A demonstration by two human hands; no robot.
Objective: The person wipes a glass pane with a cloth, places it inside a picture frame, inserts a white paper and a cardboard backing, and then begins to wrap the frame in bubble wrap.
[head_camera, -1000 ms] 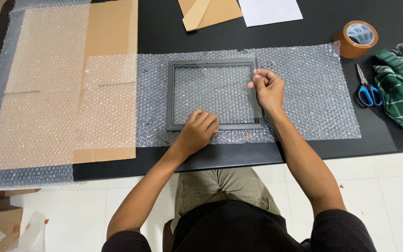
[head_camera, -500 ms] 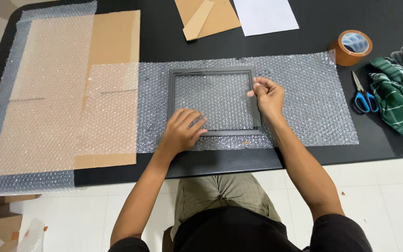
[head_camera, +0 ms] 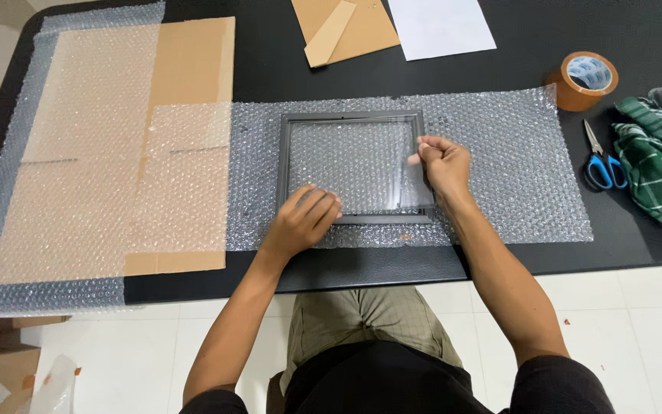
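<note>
At picture centre, the dark picture frame point(head_camera: 354, 169) lies on bubble wrap point(head_camera: 499, 169). Since a moment ago a clear pane point(head_camera: 362, 172) is lifted at its right edge, pinched by the right hand point(head_camera: 444, 162); the left hand point(head_camera: 304, 218) is pressed flat, gripping nothing

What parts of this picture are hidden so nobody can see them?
Head view:
- Lower left corner of the grey frame: the left hand covers it.
- Right hand grip: its curled fingers hide what they pinch.
- Green cloth: cut off by the right edge.
- Cardboard sheet: partly veiled by bubble wrap.
</note>
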